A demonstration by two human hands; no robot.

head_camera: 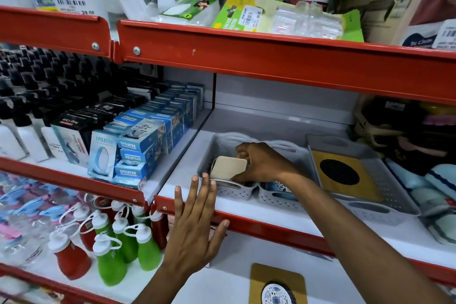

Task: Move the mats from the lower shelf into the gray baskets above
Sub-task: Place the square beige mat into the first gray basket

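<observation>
My right hand (pixel 261 163) grips a small beige square mat (pixel 228 167) and holds it tilted over the left gray basket (pixel 217 148) on the middle shelf. A second small gray basket (pixel 276 198) beside it holds a blue patterned mat. A larger gray tray (pixel 392 190) to the right contains a mustard mat with a dark round centre (pixel 343 175). My left hand (pixel 197 224) is open, fingers spread, in front of the red shelf edge just below the left basket. On the lower shelf lies a mustard mat with a blue-white round pattern (pixel 277 284).
Blue epilator boxes (pixel 138 153) stand left of the baskets past a white divider. Red and green squeeze bottles (pixel 118 242) fill the lower left shelf. Rolled blue towels (pixel 434 187) lie right of the tray. A red shelf (pixel 271 57) hangs above.
</observation>
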